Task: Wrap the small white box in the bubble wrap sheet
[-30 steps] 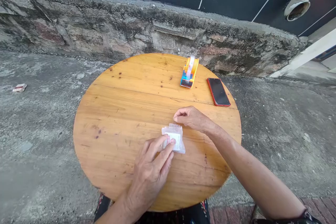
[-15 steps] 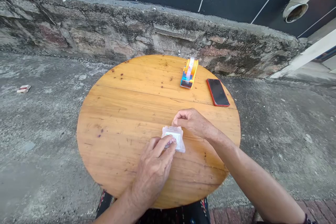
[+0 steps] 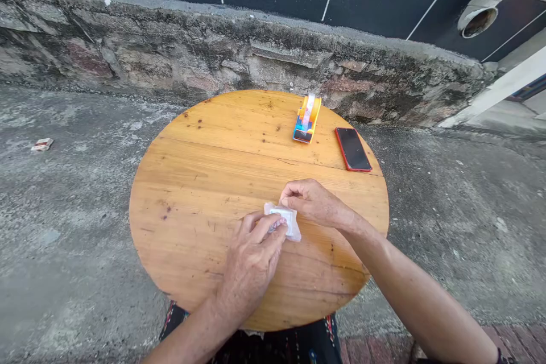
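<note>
A small, pale rectangular packet in translucent plastic wrap point(image 3: 291, 226) lies on the round wooden table point(image 3: 200, 182), right of its middle. My left hand point(image 3: 251, 250) reaches over the packet from the near left, thumb and fingers closed on its left part and covering it. At the packet's far edge, my right hand point(image 3: 313, 200) has its fingertips pinched together on the plastic wrap. What lies inside the wrap is too blurred to name.
A yellow and blue tape dispenser point(image 3: 306, 119) stands near the table's far edge. To its right lies a phone in a red case point(image 3: 354, 149). Beyond the table is a low stone wall point(image 3: 170, 57). A crumpled pack point(image 3: 42, 144) lies on the ground at left.
Both hands stay on the packet in nearly the same pose. The packet's near edge sits slightly farther from me, and the whole view has shifted a little.
</note>
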Available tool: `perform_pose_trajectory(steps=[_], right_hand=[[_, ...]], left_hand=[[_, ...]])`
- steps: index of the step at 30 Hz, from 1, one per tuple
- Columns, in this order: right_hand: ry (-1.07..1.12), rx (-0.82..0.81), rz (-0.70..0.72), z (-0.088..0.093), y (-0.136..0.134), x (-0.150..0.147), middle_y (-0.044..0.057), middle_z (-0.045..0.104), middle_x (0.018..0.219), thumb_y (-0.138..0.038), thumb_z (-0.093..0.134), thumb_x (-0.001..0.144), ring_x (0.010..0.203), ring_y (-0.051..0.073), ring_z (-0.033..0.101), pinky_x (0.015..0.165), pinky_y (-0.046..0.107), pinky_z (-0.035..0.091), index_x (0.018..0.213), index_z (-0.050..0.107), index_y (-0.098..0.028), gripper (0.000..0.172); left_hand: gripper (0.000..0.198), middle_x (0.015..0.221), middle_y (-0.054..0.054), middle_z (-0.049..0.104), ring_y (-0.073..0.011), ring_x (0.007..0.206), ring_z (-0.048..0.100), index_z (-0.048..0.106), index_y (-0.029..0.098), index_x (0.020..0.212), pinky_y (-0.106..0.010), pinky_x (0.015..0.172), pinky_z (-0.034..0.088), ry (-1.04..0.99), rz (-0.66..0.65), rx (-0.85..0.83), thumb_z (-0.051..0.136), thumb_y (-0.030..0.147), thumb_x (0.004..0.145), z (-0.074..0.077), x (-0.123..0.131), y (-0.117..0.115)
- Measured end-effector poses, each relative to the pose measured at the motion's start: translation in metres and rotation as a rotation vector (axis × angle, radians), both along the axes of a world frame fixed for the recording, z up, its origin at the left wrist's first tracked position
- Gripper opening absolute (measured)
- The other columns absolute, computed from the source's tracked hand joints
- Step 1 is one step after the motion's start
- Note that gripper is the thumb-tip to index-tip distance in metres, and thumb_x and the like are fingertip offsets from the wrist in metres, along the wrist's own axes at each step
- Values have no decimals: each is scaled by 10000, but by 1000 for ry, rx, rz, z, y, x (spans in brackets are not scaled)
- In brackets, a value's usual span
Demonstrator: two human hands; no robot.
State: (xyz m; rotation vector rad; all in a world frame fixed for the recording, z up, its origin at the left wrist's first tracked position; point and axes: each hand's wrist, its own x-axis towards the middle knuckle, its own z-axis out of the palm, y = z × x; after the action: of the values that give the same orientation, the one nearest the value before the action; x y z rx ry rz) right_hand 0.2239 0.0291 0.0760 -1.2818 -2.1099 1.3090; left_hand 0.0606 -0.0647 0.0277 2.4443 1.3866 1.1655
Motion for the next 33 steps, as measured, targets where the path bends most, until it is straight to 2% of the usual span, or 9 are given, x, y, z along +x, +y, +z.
perform_pose_trajectory(steps=[6, 9, 13, 16, 19, 23, 28, 33], right_hand=[[28, -32, -17, -3, 7, 2, -23, 586, 650, -160, 529, 771, 613, 102, 507, 576, 224, 382, 684, 615, -152, 123], [67, -7, -35, -6, 12, 7, 0, 640, 708, -181, 497, 806, 681, 123, 573, 657, 246, 433, 714, 649, -154, 180], [128, -38, -91, -10, 20, 19, 37, 698, 853, -216, 475, 851, 791, 148, 643, 768, 290, 476, 892, 672, -160, 209], [45, -15, -90, -15, 24, 27, 44, 716, 909, -186, 482, 846, 831, 149, 646, 799, 300, 473, 976, 668, -172, 228], [-55, 0, 20, -19, 24, 31, 40, 711, 933, -170, 502, 829, 835, 148, 626, 764, 282, 462, 962, 676, -173, 219], [-218, 90, 96, -20, 16, 31, 7, 677, 808, -158, 504, 818, 700, 123, 565, 642, 246, 404, 866, 681, -189, 185], [-364, 248, 104, -16, 9, 27, 2, 620, 753, -122, 530, 766, 688, 122, 518, 617, 241, 343, 734, 631, -186, 124], [-338, 211, 75, -9, 5, 21, -10, 626, 722, -87, 497, 771, 638, 106, 511, 596, 232, 331, 716, 609, -179, 154]], left_hand=[[221, 1091, -71, 658, -241, 944, 530, 633, 178, 1056, -395, 793, 477, -5, 7, 1, 567, 85, 866, 1, 0, -1], [209, 1085, -70, 658, -236, 942, 531, 632, 180, 1050, -393, 799, 476, -10, 10, -2, 559, 91, 875, 1, 0, -2], [211, 1079, -69, 656, -232, 941, 530, 628, 179, 1049, -390, 800, 476, -21, 7, 5, 559, 82, 875, 1, 1, -1], [233, 1087, -65, 652, -226, 944, 526, 624, 177, 1060, -392, 811, 474, -26, 6, -2, 562, 61, 868, 0, 1, -1], [242, 1100, -65, 647, -225, 954, 520, 621, 170, 1070, -391, 815, 472, -26, -2, -12, 562, 54, 867, 0, 1, -1], [233, 1090, -66, 647, -225, 951, 517, 625, 159, 1049, -393, 808, 469, -26, -8, -18, 565, 40, 858, 1, 1, 0], [227, 1079, -68, 649, -227, 942, 522, 627, 160, 1041, -394, 801, 461, -17, -5, -13, 562, 42, 858, 1, 3, 0], [213, 1091, -66, 646, -225, 944, 519, 627, 167, 1043, -387, 799, 455, -12, -12, -34, 552, 63, 872, 1, 2, -1]])
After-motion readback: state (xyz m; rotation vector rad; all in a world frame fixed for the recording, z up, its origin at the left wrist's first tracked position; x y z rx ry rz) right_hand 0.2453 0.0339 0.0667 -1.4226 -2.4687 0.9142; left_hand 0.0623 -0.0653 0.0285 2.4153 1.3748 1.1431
